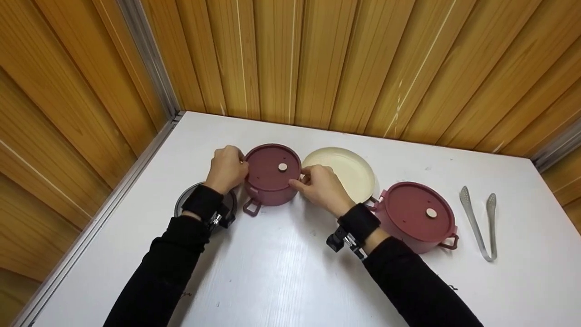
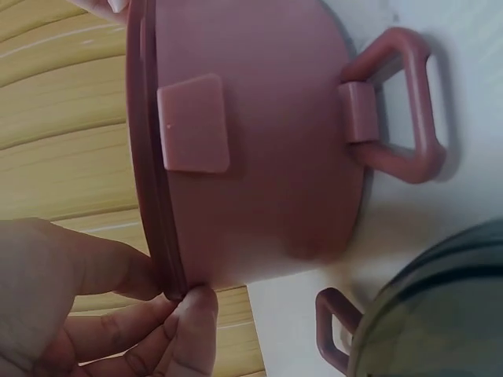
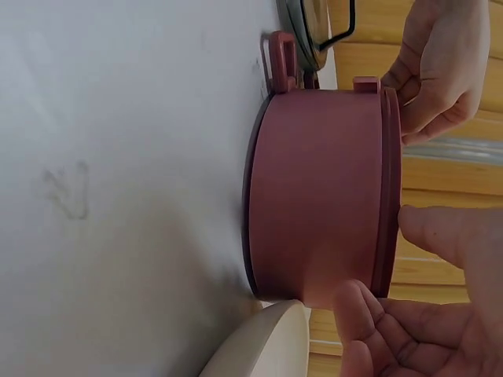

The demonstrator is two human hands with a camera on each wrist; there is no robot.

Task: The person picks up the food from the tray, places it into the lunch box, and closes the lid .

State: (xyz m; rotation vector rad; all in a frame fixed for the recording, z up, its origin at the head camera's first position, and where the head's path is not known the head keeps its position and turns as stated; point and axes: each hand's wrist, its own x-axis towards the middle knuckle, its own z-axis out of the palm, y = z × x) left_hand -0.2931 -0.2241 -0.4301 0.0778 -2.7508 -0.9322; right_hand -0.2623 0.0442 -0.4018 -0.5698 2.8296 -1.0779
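A small maroon pot [image 1: 273,198] stands upright with its flat lid [image 1: 265,165] on top. The lid has a pale round knob [image 1: 282,167]. At the pot's left side, my left hand [image 1: 225,170] pinches the lid's rim between thumb and fingers, as the left wrist view shows close up. On the opposite side my right hand [image 1: 324,188] holds the rim, thumb on the lid's edge and fingers against the wall below it. One loop handle [image 2: 416,106] sticks out near the pot's base. No gap shows between lid and pot.
Beside my right hand lies a cream pan [image 1: 347,168]. A larger lidded maroon pot [image 1: 415,213] stands to the right, partly behind my forearm, with metal tongs [image 1: 479,227] beyond it. My left wrist partly covers a dark-rimmed round vessel [image 1: 231,202]. Wooden panels [image 1: 317,63] wall the table.
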